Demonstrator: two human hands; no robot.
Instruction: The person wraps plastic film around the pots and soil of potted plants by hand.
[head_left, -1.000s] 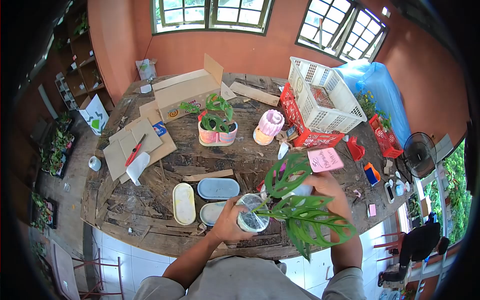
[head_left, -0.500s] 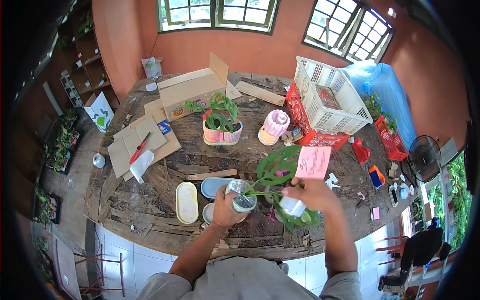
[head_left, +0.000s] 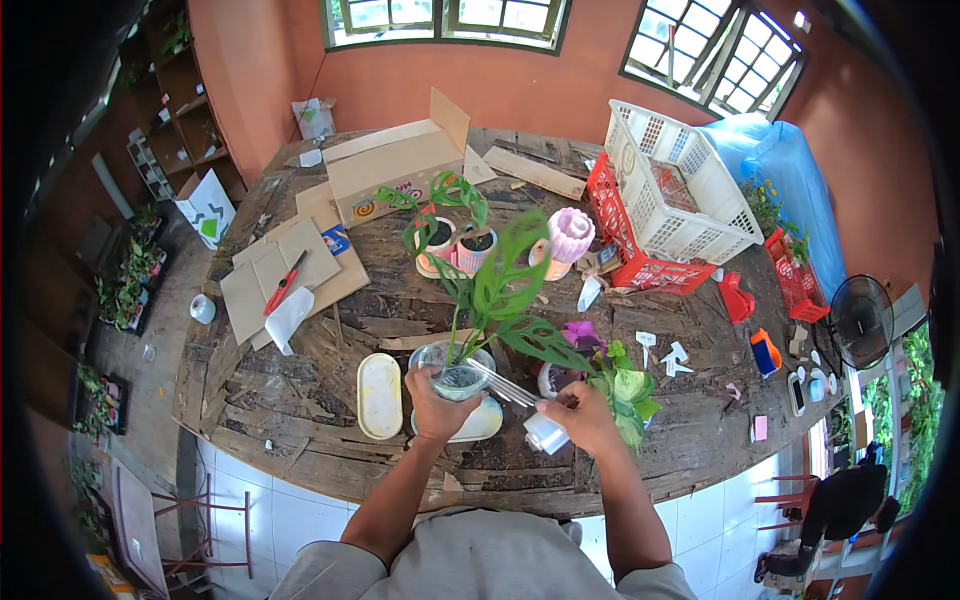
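Observation:
My left hand (head_left: 440,408) is wrapped round a clear, plastic-covered pot (head_left: 462,380) above the table. From it rises a leafy plant (head_left: 512,275) with holed green leaves, standing roughly upright. Pinched in my right hand (head_left: 588,415) is a roll of clear plastic wrap (head_left: 545,433). A twisted strip of the film (head_left: 505,384) stretches between the roll and the pot's rim. Below the pot, an oval tray (head_left: 480,422) is partly hidden. A cream oval tray (head_left: 380,398) lies to the left. Right of my right hand is a green-leaved plant (head_left: 630,388).
A double planter (head_left: 437,262) and a pink-topped pot (head_left: 570,235) stand farther back. Stacked crates (head_left: 680,220) occupy the back right. Cardboard (head_left: 385,170) and a red cutter (head_left: 286,283) lie at left. A person (head_left: 840,510) is at far right.
The potted plant has swung from leaning right to nearly upright. My right hand has moved down and left with the roll. The pink written slip beside it no longer shows.

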